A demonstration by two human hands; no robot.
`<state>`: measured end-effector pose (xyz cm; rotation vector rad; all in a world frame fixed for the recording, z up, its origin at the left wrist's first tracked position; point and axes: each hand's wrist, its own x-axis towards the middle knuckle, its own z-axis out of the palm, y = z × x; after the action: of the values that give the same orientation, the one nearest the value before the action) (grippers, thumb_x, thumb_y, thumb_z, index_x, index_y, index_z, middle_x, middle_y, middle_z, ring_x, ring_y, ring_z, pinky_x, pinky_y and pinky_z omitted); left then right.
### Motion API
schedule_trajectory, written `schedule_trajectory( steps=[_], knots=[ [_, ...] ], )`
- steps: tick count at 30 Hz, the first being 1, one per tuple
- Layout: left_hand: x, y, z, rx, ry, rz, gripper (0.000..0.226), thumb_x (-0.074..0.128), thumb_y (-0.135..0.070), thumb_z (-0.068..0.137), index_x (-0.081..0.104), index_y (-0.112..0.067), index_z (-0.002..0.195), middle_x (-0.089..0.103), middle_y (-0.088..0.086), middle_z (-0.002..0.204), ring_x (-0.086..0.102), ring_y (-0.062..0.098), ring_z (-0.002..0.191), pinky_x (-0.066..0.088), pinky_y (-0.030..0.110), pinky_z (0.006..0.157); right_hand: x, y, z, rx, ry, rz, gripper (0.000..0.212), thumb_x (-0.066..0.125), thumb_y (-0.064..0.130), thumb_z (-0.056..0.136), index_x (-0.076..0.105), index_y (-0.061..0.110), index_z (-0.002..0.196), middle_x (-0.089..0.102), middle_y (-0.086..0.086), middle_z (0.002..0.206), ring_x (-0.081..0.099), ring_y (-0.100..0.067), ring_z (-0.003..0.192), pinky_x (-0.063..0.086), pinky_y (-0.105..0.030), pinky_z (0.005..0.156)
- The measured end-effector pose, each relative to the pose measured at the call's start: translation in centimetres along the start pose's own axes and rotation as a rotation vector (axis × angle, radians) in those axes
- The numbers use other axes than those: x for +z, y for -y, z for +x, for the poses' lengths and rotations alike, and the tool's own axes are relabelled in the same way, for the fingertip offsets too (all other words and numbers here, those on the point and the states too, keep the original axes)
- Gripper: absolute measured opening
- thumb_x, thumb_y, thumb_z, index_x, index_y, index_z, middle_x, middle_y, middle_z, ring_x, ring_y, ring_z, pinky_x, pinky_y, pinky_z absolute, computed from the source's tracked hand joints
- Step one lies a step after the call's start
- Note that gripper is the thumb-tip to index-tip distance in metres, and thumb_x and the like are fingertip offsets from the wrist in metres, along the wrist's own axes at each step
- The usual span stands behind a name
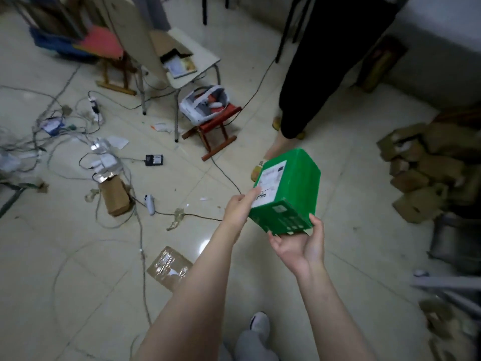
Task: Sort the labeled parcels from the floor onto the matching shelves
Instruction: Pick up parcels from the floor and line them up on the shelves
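Green box [289,188] sits tilted in the air over the floor [78,269], held between my two hands. My right hand [299,243] cups its near end from below, fingers curled up; my left hand [238,208] pinches its white label [269,182]. Brown parcels [429,170] lie heaped at right.

Tiled floor [260,100] strewn with cables [65,126], brown parcels [426,162]
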<state>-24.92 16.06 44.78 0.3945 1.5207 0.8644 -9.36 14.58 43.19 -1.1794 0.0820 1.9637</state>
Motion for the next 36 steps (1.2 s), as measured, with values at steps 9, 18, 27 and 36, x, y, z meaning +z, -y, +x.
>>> schedule_trajectory(
  steps=[9, 18, 27, 36],
  knots=[
    [12.5, -1.4, -10.1, -0.198, 0.734, -0.057, 0.040, 0.056, -0.044, 0.085, 0.070, -0.020, 0.113, 0.073, 0.007, 0.110, 0.066, 0.020, 0.092, 0.049, 0.031, 0.079, -5.6, 2.8, -16.8, -0.305, 0.089, 0.462, 0.090, 0.083, 0.050, 0.041, 0.062, 0.013, 0.120, 0.065, -0.020, 0.118, 0.063, -0.039, 0.100, 0.043, -0.037, 0.080],
    [21.5, 1.8, -17.2, -0.124, 0.907, 0.298, 0.039, 0.049, -0.042, 0.094, 0.064, -0.020, 0.121, 0.073, 0.005, 0.114, 0.065, 0.023, 0.102, 0.047, 0.034, 0.086, -12.9, 4.6, -27.2, -0.518, -0.390, 0.560, 0.071, 0.065, 0.051, 0.074, 0.056, 0.011, 0.132, 0.062, -0.016, 0.127, 0.058, -0.030, 0.113, 0.043, -0.036, 0.097],
    [30.5, 4.7, -25.1, 0.041, 1.070, 0.563, 0.081, 0.071, -0.058, 0.056, 0.062, -0.015, 0.124, 0.074, 0.004, 0.111, 0.068, 0.025, 0.106, 0.051, 0.037, 0.087, -19.3, 7.1, -37.3, -0.772, -0.640, 0.247, 0.025, 0.072, 0.036, 0.082, 0.068, 0.026, 0.105, 0.074, -0.002, 0.105, 0.064, -0.024, 0.104, 0.045, -0.046, 0.106],
    [39.0, 8.3, -34.5, 0.154, 1.264, 0.661, 0.092, 0.077, -0.051, 0.055, 0.052, -0.013, 0.135, 0.074, 0.003, 0.112, 0.072, 0.019, 0.099, 0.054, 0.031, 0.081, -26.1, 7.2, -46.6, -0.934, -0.748, 0.190, 0.054, 0.074, 0.025, 0.064, 0.068, 0.015, 0.117, 0.073, -0.005, 0.115, 0.066, -0.026, 0.112, 0.050, -0.051, 0.101]
  ],
)
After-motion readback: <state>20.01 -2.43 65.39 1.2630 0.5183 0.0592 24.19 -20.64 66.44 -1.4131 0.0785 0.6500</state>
